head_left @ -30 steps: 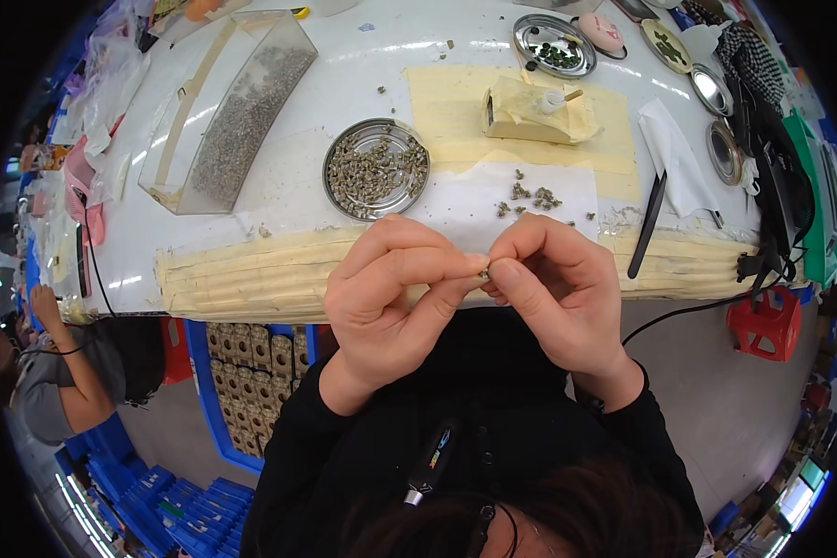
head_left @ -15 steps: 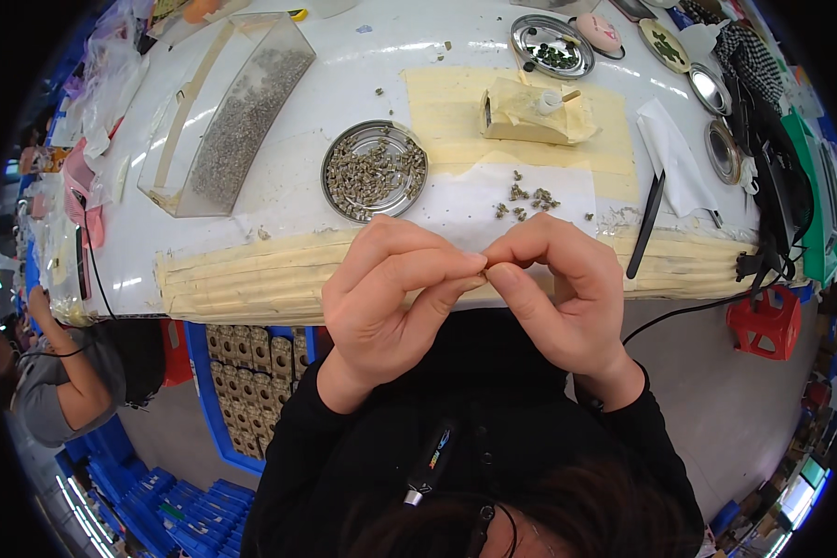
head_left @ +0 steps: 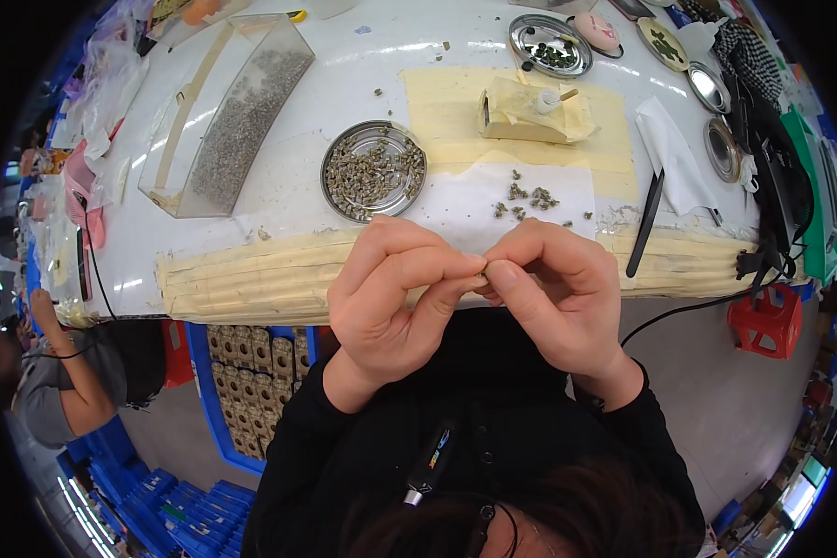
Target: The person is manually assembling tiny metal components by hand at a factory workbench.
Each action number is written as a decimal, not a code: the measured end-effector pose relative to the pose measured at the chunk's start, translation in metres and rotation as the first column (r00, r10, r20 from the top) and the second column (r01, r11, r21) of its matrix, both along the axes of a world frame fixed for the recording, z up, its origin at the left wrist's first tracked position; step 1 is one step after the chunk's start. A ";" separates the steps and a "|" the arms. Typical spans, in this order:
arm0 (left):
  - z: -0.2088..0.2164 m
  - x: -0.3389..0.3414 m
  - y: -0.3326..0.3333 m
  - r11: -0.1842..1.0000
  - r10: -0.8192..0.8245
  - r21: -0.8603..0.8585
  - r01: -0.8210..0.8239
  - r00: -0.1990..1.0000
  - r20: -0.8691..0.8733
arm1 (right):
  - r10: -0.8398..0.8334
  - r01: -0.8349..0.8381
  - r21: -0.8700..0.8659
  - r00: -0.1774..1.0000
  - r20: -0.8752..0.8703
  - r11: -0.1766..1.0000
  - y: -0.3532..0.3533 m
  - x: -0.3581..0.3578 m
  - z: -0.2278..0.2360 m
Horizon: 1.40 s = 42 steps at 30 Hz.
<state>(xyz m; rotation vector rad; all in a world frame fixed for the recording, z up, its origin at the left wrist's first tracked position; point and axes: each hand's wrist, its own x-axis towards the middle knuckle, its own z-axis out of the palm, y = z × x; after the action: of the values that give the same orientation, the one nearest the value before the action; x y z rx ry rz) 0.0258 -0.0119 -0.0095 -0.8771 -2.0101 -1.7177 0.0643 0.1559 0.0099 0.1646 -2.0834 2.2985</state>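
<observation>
My left hand point(head_left: 395, 302) and my right hand point(head_left: 563, 302) meet fingertip to fingertip in front of the table's padded edge. Both are closed in a pinch around one tiny metal part point(head_left: 483, 275), mostly hidden by the fingertips. Just beyond my left hand, a round metal dish point(head_left: 409, 193) holds many small brass-grey metal parts point(head_left: 355, 181). Similar loose parts point(head_left: 541, 197) lie in a small cluster on white paper point(head_left: 479, 195) beyond my right hand.
A clear plastic bin point(head_left: 251, 116) of small parts lies at left. Behind the paper stands a tape-wrapped block point(head_left: 521, 116). Black tweezers point(head_left: 645, 228) lie at right beside a white cloth point(head_left: 665, 149). A blue crate point(head_left: 200, 381) and a red stool point(head_left: 765, 321) stand below; another person's arm point(head_left: 70, 372) shows at left.
My right hand has turned slightly, its fingers shifting around the tiny part, which shows a little more. My left hand has moved slightly right. An extra loose part shows beyond my right hand.
</observation>
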 end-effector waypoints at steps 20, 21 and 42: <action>0.008 0.005 -0.006 0.816 -0.544 0.551 0.173 0.553 0.631 | 0.023 0.345 0.424 0.753 -0.657 0.838 0.008 -0.015 0.000; 0.008 0.006 -0.005 0.826 -0.526 0.538 0.169 0.576 0.626 | 0.018 0.344 0.421 0.756 -0.655 0.839 0.008 -0.014 0.000; 0.006 0.005 0.004 0.996 0.085 -0.033 -0.085 0.996 0.011 | -0.055 0.475 0.409 0.701 -0.711 0.779 0.002 -0.013 -0.005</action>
<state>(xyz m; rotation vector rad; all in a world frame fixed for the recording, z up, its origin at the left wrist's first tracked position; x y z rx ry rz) 0.0310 -0.0075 -0.0032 -0.7814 -2.0585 -1.6523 0.0508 0.1576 0.0051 0.5503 -2.0885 1.1048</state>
